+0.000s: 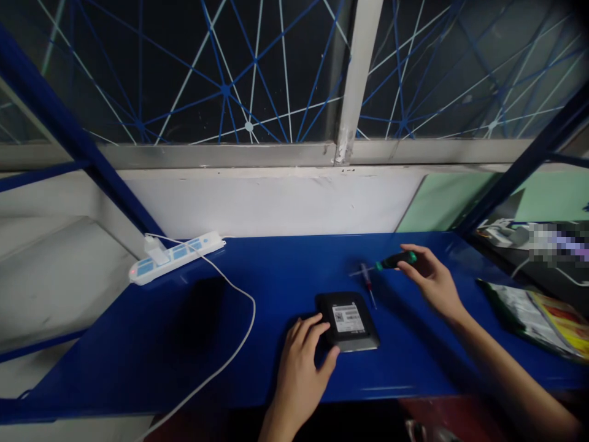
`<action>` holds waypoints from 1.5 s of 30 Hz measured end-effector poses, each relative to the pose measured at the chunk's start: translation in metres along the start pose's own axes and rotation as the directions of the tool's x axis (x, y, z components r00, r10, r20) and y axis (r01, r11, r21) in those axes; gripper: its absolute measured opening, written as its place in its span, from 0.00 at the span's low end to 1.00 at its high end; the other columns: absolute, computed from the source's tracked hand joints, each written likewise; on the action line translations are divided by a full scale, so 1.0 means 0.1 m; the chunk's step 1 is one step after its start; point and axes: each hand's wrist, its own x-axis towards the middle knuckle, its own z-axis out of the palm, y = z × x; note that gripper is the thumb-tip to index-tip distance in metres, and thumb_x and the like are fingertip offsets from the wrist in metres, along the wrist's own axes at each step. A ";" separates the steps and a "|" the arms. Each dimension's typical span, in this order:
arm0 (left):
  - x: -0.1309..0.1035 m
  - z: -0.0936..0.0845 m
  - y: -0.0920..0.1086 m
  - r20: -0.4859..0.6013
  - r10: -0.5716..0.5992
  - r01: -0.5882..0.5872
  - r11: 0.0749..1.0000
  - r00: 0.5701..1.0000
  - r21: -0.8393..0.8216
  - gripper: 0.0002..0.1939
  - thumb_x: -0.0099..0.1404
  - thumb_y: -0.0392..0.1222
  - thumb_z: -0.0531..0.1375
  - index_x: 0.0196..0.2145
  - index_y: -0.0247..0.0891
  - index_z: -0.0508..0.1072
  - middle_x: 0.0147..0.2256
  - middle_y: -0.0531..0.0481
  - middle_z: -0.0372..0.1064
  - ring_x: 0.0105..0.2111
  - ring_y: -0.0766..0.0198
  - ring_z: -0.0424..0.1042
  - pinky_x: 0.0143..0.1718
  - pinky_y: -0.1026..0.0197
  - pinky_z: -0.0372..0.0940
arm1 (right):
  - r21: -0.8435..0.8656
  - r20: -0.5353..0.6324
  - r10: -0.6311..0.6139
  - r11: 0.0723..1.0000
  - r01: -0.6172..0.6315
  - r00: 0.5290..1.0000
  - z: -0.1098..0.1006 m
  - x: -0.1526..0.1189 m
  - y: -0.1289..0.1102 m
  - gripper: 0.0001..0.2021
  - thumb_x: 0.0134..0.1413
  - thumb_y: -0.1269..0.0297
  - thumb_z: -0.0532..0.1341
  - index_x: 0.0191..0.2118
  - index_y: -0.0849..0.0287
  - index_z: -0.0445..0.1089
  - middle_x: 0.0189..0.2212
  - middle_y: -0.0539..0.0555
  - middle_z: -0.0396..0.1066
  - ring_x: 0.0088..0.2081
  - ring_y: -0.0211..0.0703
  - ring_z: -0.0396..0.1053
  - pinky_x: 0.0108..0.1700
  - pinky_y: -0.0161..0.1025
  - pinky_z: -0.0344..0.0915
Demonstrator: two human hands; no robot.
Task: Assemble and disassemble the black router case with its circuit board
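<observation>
A black device (pixel 331 305) with a white label lies flat on the blue table. My left hand (pixel 302 362) rests at its left edge, fingers spread, fingertips touching the casing. Above the table, to the right and behind the device, my right hand (pixel 430 279) grips a black-and-green screwdriver (pixel 394 261) by the end of its handle, the shaft pointing left. A thinner screwdriver (pixel 367 280) with a reddish part is beneath that shaft, just behind the device's right corner.
A white power strip (pixel 179 256) with a plugged-in adapter sits at the back left. Its white cable (pixel 253 307) curves across the blue table (pixel 276 264). Colourful packets (pixel 538 316) lie at the right. A dark patch at the left is unclear. Blue frame posts rise on both sides.
</observation>
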 end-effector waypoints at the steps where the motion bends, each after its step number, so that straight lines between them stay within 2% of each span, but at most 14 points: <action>1: 0.00 0.00 0.00 0.000 -0.001 0.001 1.000 1.000 0.003 0.17 0.67 0.40 0.61 0.53 0.47 0.71 0.57 0.48 0.70 0.58 0.48 0.69 0.59 0.36 0.65 | 0.065 -0.030 0.044 0.997 -0.042 0.999 -0.04 -0.05 -0.03 0.20 0.53 0.51 0.68 0.50 0.50 0.70 0.38 0.50 0.71 0.36 0.43 0.73 0.44 0.42 0.74; 5: 0.02 -0.02 0.00 0.020 0.005 -0.005 1.000 1.000 0.003 0.16 0.69 0.41 0.60 0.54 0.46 0.70 0.57 0.47 0.70 0.58 0.48 0.68 0.59 0.36 0.65 | 0.211 -0.033 0.125 0.971 -0.115 0.992 -0.13 -0.19 -0.04 0.22 0.51 0.54 0.70 0.52 0.47 0.70 0.39 0.48 0.71 0.31 0.38 0.72 0.38 0.36 0.74; 9: 0.04 -0.03 0.01 0.033 0.005 -0.005 1.000 0.999 -0.001 0.15 0.70 0.41 0.58 0.54 0.46 0.70 0.57 0.46 0.69 0.58 0.48 0.68 0.58 0.37 0.65 | 0.250 -0.044 0.156 0.958 -0.140 0.987 -0.13 -0.28 0.00 0.22 0.52 0.55 0.70 0.53 0.47 0.69 0.40 0.48 0.70 0.32 0.38 0.73 0.38 0.38 0.75; 15: 0.03 -0.01 -0.01 0.023 0.010 -0.011 1.000 1.000 0.019 0.15 0.70 0.42 0.59 0.53 0.47 0.70 0.56 0.46 0.70 0.57 0.48 0.69 0.58 0.38 0.66 | 0.207 -0.044 0.148 0.969 -0.136 0.988 -0.15 -0.38 0.02 0.21 0.53 0.54 0.68 0.52 0.50 0.70 0.39 0.50 0.71 0.31 0.39 0.72 0.37 0.41 0.77; 29: 0.03 0.00 -0.04 0.038 -0.005 0.003 0.998 0.999 0.056 0.14 0.70 0.43 0.58 0.53 0.50 0.73 0.57 0.48 0.69 0.58 0.47 0.68 0.56 0.38 0.68 | 0.165 -0.064 0.179 0.972 -0.167 0.982 -0.28 -0.62 0.13 0.21 0.56 0.54 0.67 0.54 0.50 0.70 0.39 0.52 0.72 0.34 0.41 0.71 0.37 0.38 0.74; 35: 0.04 0.00 -0.04 0.048 -0.015 0.013 0.998 0.999 0.054 0.14 0.70 0.44 0.58 0.53 0.50 0.72 0.57 0.49 0.69 0.58 0.47 0.68 0.57 0.36 0.67 | 0.182 -0.047 0.188 0.967 -0.177 0.981 -0.25 -0.67 0.13 0.21 0.55 0.54 0.67 0.54 0.50 0.70 0.38 0.52 0.73 0.33 0.43 0.73 0.36 0.40 0.74; 45: 0.04 0.00 -0.04 0.047 -0.020 0.017 0.999 0.999 0.052 0.14 0.70 0.44 0.58 0.52 0.48 0.73 0.57 0.46 0.69 0.58 0.47 0.69 0.57 0.37 0.67 | 0.194 -0.055 0.195 0.964 -0.181 0.979 -0.27 -0.68 0.08 0.20 0.55 0.53 0.67 0.53 0.49 0.70 0.42 0.54 0.75 0.37 0.46 0.76 0.37 0.41 0.75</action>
